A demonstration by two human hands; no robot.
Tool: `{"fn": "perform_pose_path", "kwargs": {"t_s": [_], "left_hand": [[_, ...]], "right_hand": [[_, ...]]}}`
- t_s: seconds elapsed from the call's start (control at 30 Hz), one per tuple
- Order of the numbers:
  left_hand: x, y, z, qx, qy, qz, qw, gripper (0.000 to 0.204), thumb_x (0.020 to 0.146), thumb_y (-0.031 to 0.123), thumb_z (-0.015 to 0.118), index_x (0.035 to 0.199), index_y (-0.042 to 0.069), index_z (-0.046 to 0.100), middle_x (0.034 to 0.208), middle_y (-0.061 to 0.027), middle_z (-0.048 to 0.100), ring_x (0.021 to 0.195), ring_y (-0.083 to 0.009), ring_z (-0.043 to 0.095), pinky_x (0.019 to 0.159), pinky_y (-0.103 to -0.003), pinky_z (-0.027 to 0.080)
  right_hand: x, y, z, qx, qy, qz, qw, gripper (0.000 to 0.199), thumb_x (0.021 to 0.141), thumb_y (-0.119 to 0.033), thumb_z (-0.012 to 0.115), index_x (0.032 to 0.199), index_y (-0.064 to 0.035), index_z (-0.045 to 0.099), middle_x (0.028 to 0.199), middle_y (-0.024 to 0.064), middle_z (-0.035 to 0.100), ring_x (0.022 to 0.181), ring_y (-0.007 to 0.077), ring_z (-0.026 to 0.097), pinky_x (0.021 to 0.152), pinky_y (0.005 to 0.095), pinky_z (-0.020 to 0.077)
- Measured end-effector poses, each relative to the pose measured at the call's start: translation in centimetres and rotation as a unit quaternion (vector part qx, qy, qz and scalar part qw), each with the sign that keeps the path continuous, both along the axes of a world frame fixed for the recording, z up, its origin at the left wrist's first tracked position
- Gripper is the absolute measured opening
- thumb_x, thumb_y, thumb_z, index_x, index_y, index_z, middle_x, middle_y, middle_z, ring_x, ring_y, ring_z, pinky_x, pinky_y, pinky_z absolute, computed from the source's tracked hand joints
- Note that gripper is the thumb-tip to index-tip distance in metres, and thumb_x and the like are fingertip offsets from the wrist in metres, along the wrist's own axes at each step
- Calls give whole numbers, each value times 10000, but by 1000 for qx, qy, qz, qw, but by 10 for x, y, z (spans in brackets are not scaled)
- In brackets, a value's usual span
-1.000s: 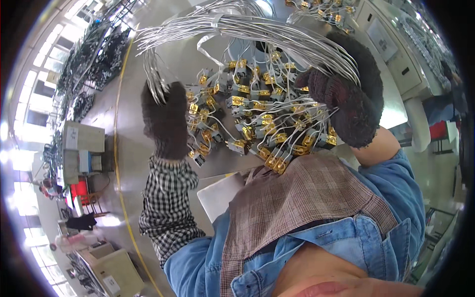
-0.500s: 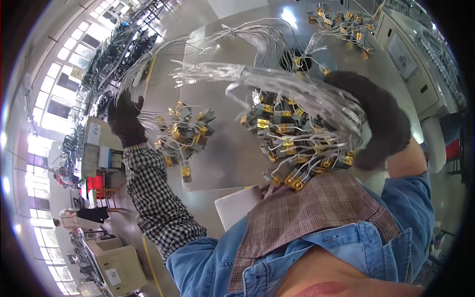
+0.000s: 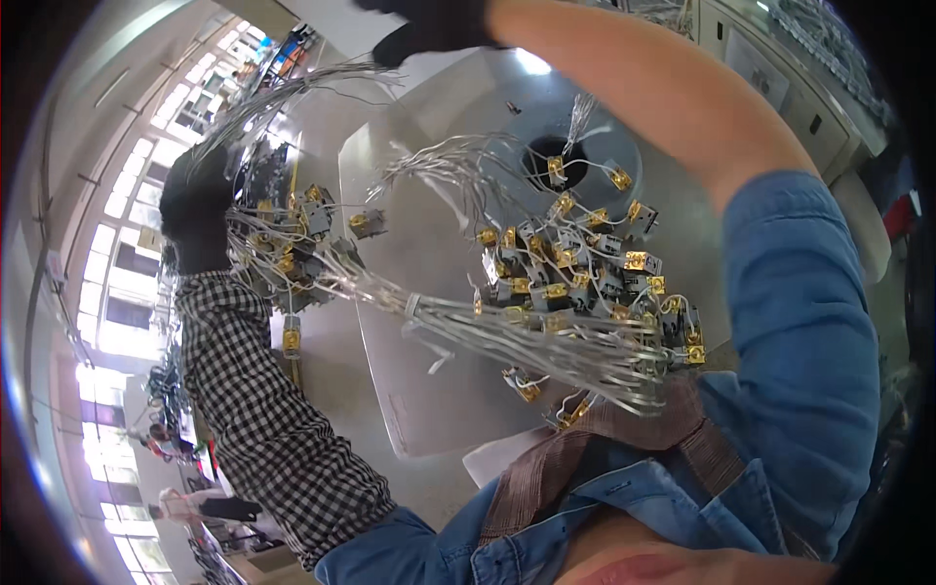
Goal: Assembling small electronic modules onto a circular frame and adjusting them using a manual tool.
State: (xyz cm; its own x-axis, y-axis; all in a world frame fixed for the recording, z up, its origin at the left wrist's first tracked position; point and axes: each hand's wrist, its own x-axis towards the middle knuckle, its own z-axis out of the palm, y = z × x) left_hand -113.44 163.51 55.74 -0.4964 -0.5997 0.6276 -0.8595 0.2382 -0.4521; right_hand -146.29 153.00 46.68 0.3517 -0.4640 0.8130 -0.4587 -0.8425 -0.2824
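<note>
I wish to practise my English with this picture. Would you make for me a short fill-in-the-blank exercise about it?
1. The left hand and the right hand are not bare but ____.
2. The hand nearer the picture's upper edge is the ____ one.
3. The checked sleeve is black and ____.
4. The metal terminals are coloured ____.

Missing words: gloved; right; white; gold.

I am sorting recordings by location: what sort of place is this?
Probably an electrical assembly workshop: I see wired components with brass-coloured terminals heaped on the worktable, and a tied bundle of silvery wires.
</note>
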Motion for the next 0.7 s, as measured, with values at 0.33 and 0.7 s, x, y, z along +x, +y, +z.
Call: {"fn": "perform_pose_path", "kwargs": {"t_s": [0.33,0.7], "left_hand": [[-83,-43,-3,183,254,-50,948,352,759,197,734,1088,123,633,964,-37,686,863,-130,643,798,-281,497],[4,-77,-11,-21,-244,57,968,280,761,134,681,1026,66,620,907,-99,636,924,-240,595,772,-362,482]], "right_hand": [[38,-80,-28,162,198,-6,967,392,723,-330,580,1079,-166,598,941,91,647,890,233,607,799,381,467],[46,-55,-58,185,34,1,982,288,789,-348,555,922,-104,631,847,120,649,794,264,627,765,394,484]]}}
